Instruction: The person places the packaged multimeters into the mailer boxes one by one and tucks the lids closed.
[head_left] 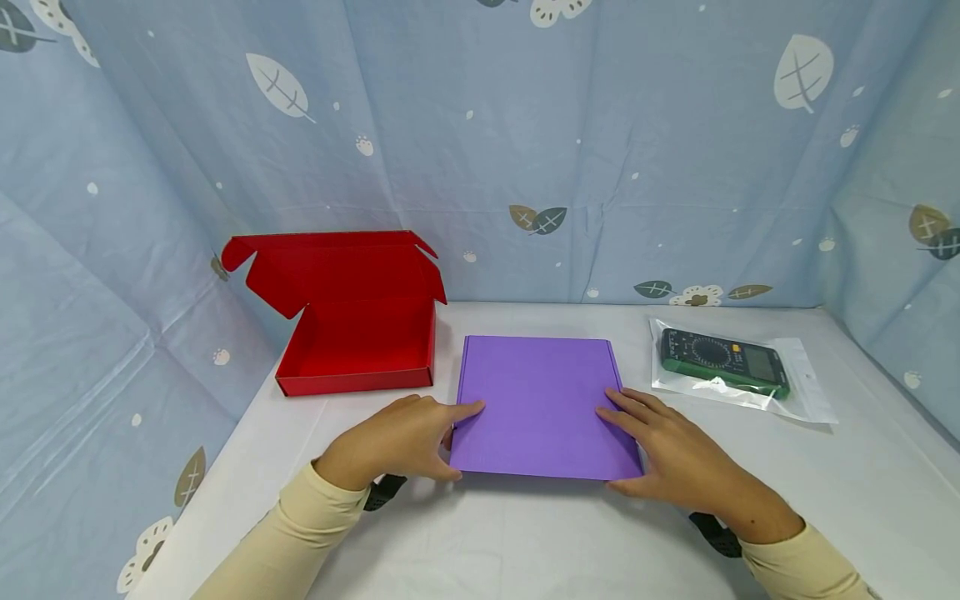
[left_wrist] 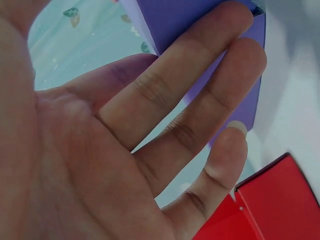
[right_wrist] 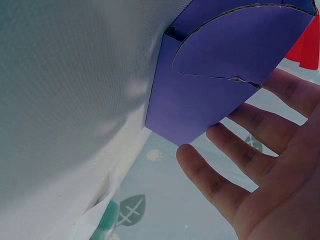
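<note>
A flat purple cardboard box (head_left: 536, 408) lies in front of me with its lid down. My left hand (head_left: 408, 437) is at its left side, index fingertip on the lid and thumb by the front corner. In the left wrist view its fingers (left_wrist: 200, 95) stretch along the box's side. At the right edge is my right hand (head_left: 663, 454), two fingertips over the lid and the thumb near the front corner. The right wrist view shows those fingers extended beside the box, and a rounded flap (right_wrist: 240, 45) at its front.
An open red box (head_left: 360, 350) stands at the back left, lid raised and inside bare. Back right, a green and black multimeter (head_left: 723, 362) lies in a clear plastic bag (head_left: 806, 383). Blue patterned curtains (head_left: 465, 167) enclose the white table (head_left: 525, 550) behind and at the sides.
</note>
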